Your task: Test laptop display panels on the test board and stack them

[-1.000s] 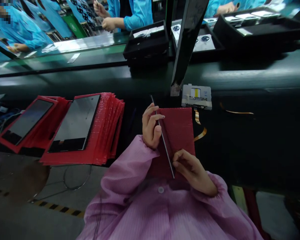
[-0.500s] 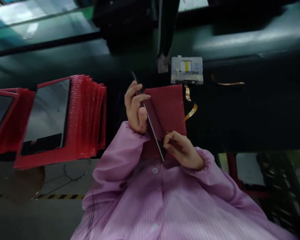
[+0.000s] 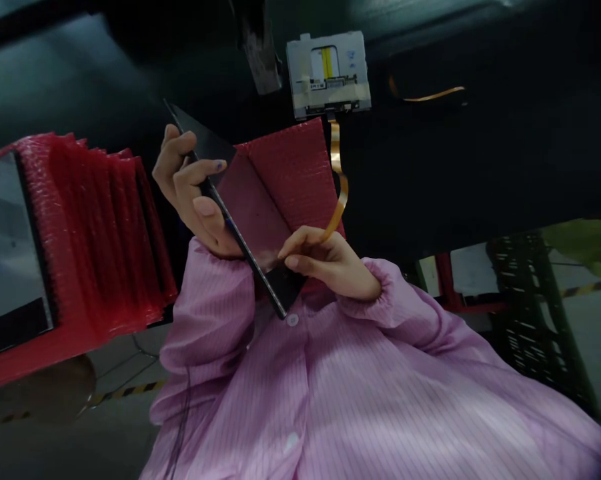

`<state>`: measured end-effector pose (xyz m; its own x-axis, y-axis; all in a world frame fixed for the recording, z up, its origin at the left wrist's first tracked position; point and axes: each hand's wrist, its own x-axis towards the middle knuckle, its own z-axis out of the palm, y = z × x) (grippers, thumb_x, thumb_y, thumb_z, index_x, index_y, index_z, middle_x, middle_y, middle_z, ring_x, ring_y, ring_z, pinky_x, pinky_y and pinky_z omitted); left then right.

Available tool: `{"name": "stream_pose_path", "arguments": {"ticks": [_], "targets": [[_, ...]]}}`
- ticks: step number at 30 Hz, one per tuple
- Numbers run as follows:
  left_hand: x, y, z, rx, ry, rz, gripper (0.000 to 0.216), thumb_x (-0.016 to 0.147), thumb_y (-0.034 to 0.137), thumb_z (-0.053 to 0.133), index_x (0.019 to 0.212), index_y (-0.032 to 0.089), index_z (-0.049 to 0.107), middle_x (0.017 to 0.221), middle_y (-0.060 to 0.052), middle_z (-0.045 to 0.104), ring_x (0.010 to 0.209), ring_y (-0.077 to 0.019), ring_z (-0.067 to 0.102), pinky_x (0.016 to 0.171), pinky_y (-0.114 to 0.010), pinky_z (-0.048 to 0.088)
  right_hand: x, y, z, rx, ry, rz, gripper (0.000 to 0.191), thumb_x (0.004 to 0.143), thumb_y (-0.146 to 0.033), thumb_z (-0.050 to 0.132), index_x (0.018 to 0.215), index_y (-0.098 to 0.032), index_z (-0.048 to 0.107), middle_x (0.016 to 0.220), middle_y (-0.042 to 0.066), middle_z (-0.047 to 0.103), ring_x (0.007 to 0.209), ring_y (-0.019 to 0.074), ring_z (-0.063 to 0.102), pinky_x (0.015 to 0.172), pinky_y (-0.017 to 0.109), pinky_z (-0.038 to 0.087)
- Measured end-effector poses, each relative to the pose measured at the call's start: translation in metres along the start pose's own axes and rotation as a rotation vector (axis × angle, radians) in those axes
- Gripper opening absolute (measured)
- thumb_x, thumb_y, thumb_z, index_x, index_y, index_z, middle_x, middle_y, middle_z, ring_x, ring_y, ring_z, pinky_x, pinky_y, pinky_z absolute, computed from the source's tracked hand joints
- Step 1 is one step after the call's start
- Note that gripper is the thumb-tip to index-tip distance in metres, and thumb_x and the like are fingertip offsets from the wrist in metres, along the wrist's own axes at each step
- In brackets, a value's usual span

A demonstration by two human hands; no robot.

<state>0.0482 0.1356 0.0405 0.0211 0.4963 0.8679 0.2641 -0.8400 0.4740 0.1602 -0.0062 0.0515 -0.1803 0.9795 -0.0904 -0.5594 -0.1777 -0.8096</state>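
My left hand (image 3: pixel 195 193) grips a thin dark display panel (image 3: pixel 250 207) along its left edge, thumb on one side and fingers curled over the other. The panel is tilted up, its glossy face toward the right and reflecting red. My right hand (image 3: pixel 330 260) is closed in a pinch over the panel's dark lower end; what its fingertips hold is hidden. A gold ribbon cable (image 3: pixel 336 157) runs down from a small board fixture (image 3: pixel 329 73) to the right hand's knuckles, where its end is out of sight. Beneath the panel lies a red foam sheet (image 3: pixel 300 167).
To the left stands a stack of red foam sleeves (image 3: pixel 105 240) with another display panel (image 3: pixel 10 233) lying on it. A metal bracket (image 3: pixel 263 63) comes down beside the fixture. Another thin gold strip (image 3: pixel 435 95) lies on the dark table (image 3: pixel 430 173) at right.
The view has shifted and come closer. The panel has tilted so that more of its face shows. The ribbon cable now reaches my right hand, which stays at the panel's lower end.
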Motion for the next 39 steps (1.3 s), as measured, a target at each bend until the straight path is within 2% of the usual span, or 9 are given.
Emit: {"name": "stream_pose_path", "arguments": {"ticks": [5,10,16,18,21,28,32,36,39], "targets": [[0.001,-0.002,-0.001,0.011,-0.021,0.021,0.055,0.1,0.056,0.016,0.093,0.018,0.056,0.11,-0.007,0.053,0.124,-0.0234,0.048,0.116,-0.05,0.032,0.009,-0.002,0.005,0.026,0.051,-0.042,0.02,0.083,-0.028,0.065,0.089,-0.01,0.057,0.079,-0.002,0.06,0.07,-0.0019,0.059,0.066,0.008,0.049],[0.002,0.001,0.002,-0.044,0.016,0.054,0.05,0.099,0.049,0.018,0.094,0.017,0.056,0.102,-0.007,0.054,0.12,-0.0222,0.05,0.115,-0.05,0.034,0.002,-0.011,-0.015,-0.113,0.379,-0.047,0.042,0.086,-0.054,0.056,0.098,-0.014,0.056,0.072,-0.004,0.053,0.054,-0.0028,0.047,0.047,0.009,0.034],[0.003,0.01,0.006,-0.01,0.05,-0.014,0.05,0.098,0.049,0.021,0.091,0.015,0.057,0.114,-0.008,0.053,0.123,-0.0227,0.049,0.116,-0.05,0.033,-0.063,-0.056,-0.069,-0.791,0.318,0.531,0.083,0.075,-0.087,0.032,0.058,-0.009,0.054,0.054,0.001,0.048,0.047,0.0006,0.039,0.049,0.017,0.03],[0.004,0.013,0.001,-0.029,-0.028,-0.003,0.05,0.098,0.049,0.023,0.095,0.014,0.059,0.12,-0.007,0.053,0.127,-0.0227,0.047,0.118,-0.052,0.031,-0.087,-0.076,-0.075,-1.159,0.6,0.639,0.081,0.074,-0.086,0.038,0.065,-0.01,0.063,0.06,0.005,0.057,0.053,0.0048,0.045,0.054,0.02,0.031],[0.004,0.013,-0.007,-0.043,-0.127,-0.028,0.045,0.1,0.048,0.025,0.106,0.02,0.061,0.127,0.0,0.054,0.132,-0.0228,0.044,0.121,-0.053,0.027,-0.104,-0.09,-0.067,-1.598,1.063,0.325,0.065,0.084,-0.072,0.042,0.101,-0.016,0.069,0.091,0.009,0.067,0.074,0.012,0.057,0.068,0.027,0.043],[0.002,-0.001,-0.004,-0.109,-0.101,0.092,0.049,0.102,0.043,0.029,0.115,0.013,0.066,0.136,-0.002,0.055,0.139,-0.0238,0.039,0.121,-0.051,0.025,-0.048,-0.028,-0.009,-1.598,0.018,-0.412,0.09,0.084,-0.064,0.049,0.15,-0.007,0.027,0.147,0.014,0.04,0.14,0.019,0.037,0.116,0.033,0.046],[0.004,0.011,-0.015,-0.052,-0.226,0.026,0.054,0.102,0.048,0.028,0.131,0.014,0.059,0.152,-0.004,0.042,0.147,-0.0255,0.026,0.124,-0.049,0.016,-0.024,0.012,0.008,-1.523,0.128,-0.362,0.061,0.095,-0.028,0.037,0.153,-0.014,0.024,0.15,0.007,0.039,0.141,0.0144,0.037,0.117,0.031,0.046],[-0.014,0.025,-0.046,-0.042,-0.349,-0.371,0.05,0.103,0.04,0.029,0.149,0.021,0.036,0.157,-0.006,0.033,0.147,-0.0204,0.028,0.121,-0.043,0.027,-0.025,0.02,0.006,-1.407,0.254,-0.339,0.056,0.096,-0.023,0.034,0.151,-0.019,0.03,0.149,0.003,0.042,0.138,0.0096,0.044,0.117,0.025,0.047],[-0.041,0.026,-0.069,0.126,-0.791,-0.463,0.047,0.1,0.04,0.04,0.144,0.022,0.043,0.152,-0.009,0.041,0.144,-0.0232,0.036,0.12,-0.048,0.029,-0.033,0.007,0.005,-1.289,0.45,-0.326,0.045,0.096,-0.027,0.037,0.139,-0.018,0.049,0.132,0.004,0.058,0.125,0.0072,0.056,0.111,0.019,0.05]]}}
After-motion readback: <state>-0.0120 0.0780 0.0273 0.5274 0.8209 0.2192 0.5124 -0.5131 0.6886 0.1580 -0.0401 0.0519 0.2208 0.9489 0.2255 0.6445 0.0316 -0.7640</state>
